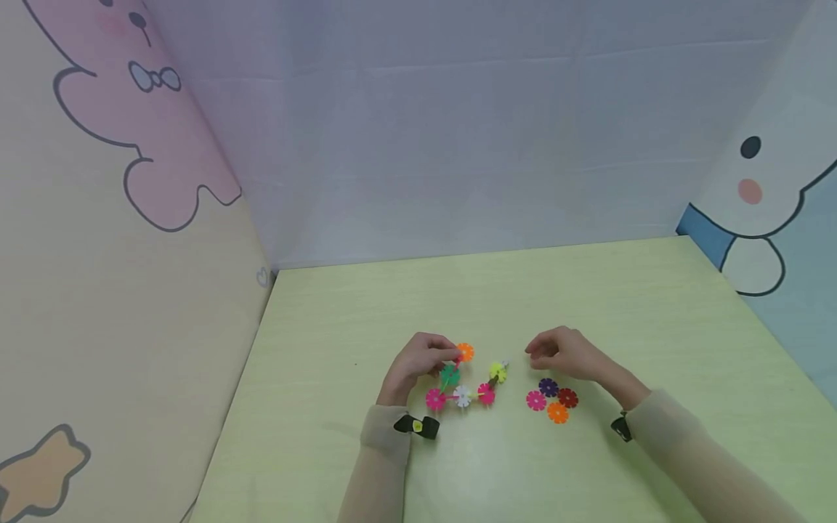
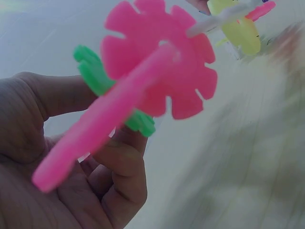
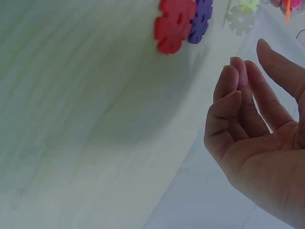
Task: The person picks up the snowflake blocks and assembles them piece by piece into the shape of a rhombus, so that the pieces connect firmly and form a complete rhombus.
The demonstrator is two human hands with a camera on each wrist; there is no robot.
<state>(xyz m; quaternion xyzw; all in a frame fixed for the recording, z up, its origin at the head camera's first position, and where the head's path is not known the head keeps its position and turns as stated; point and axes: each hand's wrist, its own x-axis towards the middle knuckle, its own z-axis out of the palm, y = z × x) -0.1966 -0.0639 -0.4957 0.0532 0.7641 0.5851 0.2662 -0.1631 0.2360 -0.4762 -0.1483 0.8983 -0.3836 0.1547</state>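
Observation:
My left hand (image 1: 425, 356) pinches one end of a chain of notched interlocking discs (image 1: 462, 396), by an orange disc (image 1: 465, 352). From there the chain bends through green, pink and white discs to a yellow one (image 1: 498, 373). In the left wrist view a pink disc (image 2: 186, 90) faces the camera, and a green disc (image 2: 93, 69) lies behind it near the thumb. My right hand (image 1: 565, 352) hovers right of the chain, fingers loosely curled, holding nothing; the right wrist view shows this hand (image 3: 257, 124) with thumb and fingertips apart.
Loose discs lie in a cluster below the right hand: purple (image 1: 548, 387), pink (image 1: 536, 400), red (image 1: 568, 397) and orange (image 1: 558, 413). They rest on a pale wooden table (image 1: 366, 305). Behind it hangs a plain pale curtain (image 1: 458, 145), with cartoon-printed panels at both sides.

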